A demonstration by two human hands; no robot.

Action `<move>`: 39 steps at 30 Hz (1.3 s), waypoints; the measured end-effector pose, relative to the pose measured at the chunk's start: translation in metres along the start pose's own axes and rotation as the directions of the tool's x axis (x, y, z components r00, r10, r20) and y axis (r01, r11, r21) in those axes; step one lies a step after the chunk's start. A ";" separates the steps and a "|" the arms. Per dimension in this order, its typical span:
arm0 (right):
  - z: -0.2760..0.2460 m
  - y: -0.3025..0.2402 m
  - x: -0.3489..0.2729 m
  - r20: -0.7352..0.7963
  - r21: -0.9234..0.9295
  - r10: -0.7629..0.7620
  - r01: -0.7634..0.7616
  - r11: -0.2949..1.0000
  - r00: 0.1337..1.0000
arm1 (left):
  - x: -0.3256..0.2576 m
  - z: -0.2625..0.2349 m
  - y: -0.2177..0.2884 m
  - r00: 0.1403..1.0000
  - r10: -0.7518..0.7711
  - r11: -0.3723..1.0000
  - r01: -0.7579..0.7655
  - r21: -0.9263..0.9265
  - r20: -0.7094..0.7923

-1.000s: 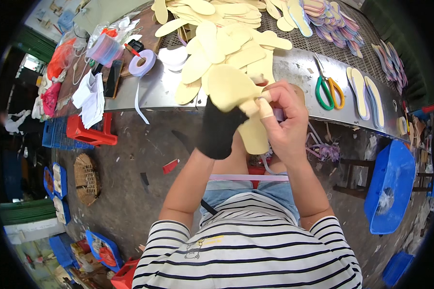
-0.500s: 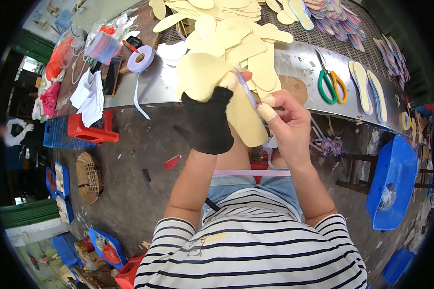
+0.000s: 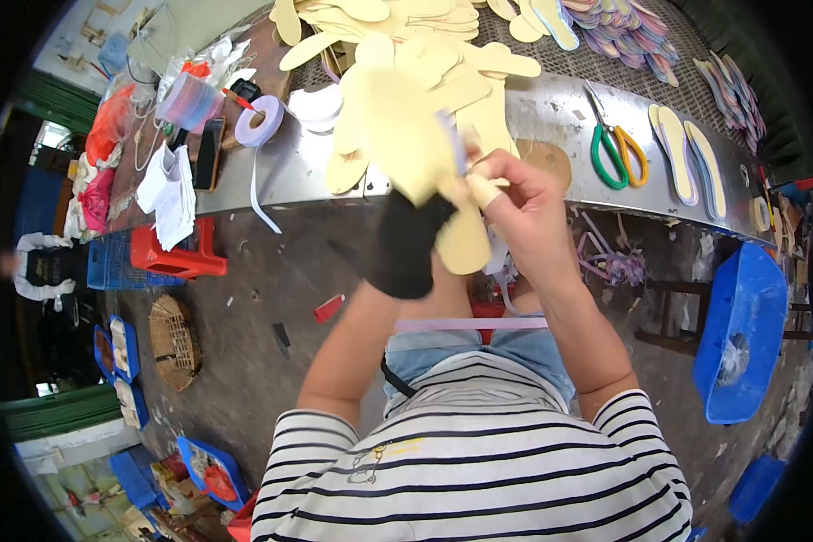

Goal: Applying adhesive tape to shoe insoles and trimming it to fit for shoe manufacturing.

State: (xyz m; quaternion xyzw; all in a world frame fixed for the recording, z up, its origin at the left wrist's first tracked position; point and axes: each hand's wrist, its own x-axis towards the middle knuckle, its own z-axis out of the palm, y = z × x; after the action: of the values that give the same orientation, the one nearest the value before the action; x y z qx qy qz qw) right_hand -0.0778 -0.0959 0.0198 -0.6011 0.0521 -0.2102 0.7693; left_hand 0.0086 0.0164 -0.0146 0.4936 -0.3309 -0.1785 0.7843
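My left hand [image 3: 408,242], in a black fingerless glove, is closed on a pale yellow insole [image 3: 397,131]; hand and insole are smeared by motion. A narrow lilac tape [image 3: 453,140] runs along the insole's right edge. My right hand [image 3: 531,206], with cream wraps on its fingertips, pinches at that edge by the tape. Below, the insole's narrower end [image 3: 463,244] sticks out between my hands. Behind them a heap of yellow insoles [image 3: 488,95] lies on the metal-edged bench. Another length of lilac tape [image 3: 470,324] stretches across my lap.
Left on the bench are a tape roll [image 3: 259,121], a phone [image 3: 210,154] and white papers [image 3: 167,194]. Green-and-orange-handled scissors [image 3: 616,149] and finished-looking insoles [image 3: 673,154] lie right. A red stool [image 3: 179,248] and a blue tub [image 3: 741,334] stand below the bench.
The insole in my left hand has turned more upright and shifted, now blurred. My right hand has moved slightly left and up, its fingers closer to the insole's edge.
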 end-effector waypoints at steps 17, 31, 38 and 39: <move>-0.012 0.019 -0.033 0.134 0.273 0.361 -0.385 0.882 0.923 | -0.010 0.029 0.040 0.882 0.057 0.998 -0.046 0.035 -0.468; -0.008 0.021 -0.019 0.153 -0.399 -0.013 0.074 0.914 0.988 | -0.008 0.040 0.022 0.887 0.079 0.991 -0.023 0.129 -0.455; -0.011 0.019 -0.023 0.112 -0.102 0.094 -0.082 0.991 0.989 | 0.001 0.021 0.017 0.893 -0.001 0.985 0.079 0.153 -0.451; -0.017 0.017 -0.021 0.145 -0.172 0.173 -0.147 0.974 0.974 | 0.003 0.004 0.015 0.916 -0.040 0.998 0.056 0.028 -0.400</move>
State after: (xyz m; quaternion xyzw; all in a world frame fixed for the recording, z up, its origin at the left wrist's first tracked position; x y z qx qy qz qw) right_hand -0.0983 -0.1003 -0.0047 -0.6695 0.0556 -0.0938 0.7347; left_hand 0.0075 0.0194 0.0012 0.5424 -0.1554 -0.0869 0.8210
